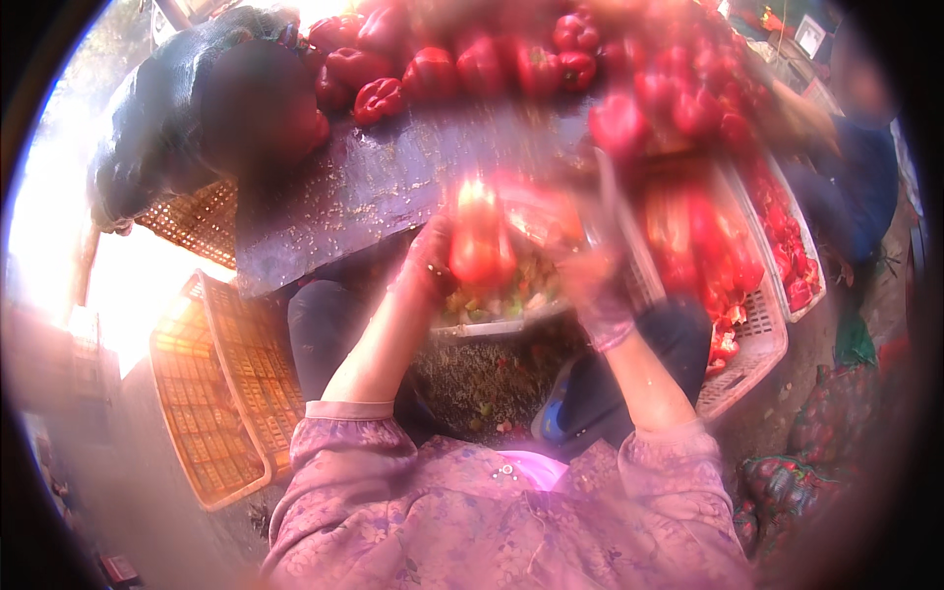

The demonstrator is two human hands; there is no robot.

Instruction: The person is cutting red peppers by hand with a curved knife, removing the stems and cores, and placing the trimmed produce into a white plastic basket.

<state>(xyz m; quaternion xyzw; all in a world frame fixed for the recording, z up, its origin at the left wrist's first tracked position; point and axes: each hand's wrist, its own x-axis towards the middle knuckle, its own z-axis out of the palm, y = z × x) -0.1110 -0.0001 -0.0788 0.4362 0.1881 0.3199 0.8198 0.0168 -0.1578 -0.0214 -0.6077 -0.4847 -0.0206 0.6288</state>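
My left hand [434, 251], in a thin clear glove, holds a red bell pepper [481, 240] over the near edge of the table. My right hand [594, 284], also gloved and blurred by motion, is closed on what looks like a knife, its pale blade [608, 184] pointing away from me. The handle is hidden in the fingers. Below the pepper, between my knees, a container with a white rim [483, 329] holds green and pale pepper scraps [509, 299]. Behind the pepper, a blurred red-orange shape cannot be made out.
Whole red bell peppers [431, 74] line the far side of the metal-topped table [413, 158], which is strewn with seeds. On my right, a plastic crate [763, 346] holds red peppers. An orange crate [221, 383] stands left. People sit at both sides. Mesh sacks [789, 483] lie lower right.
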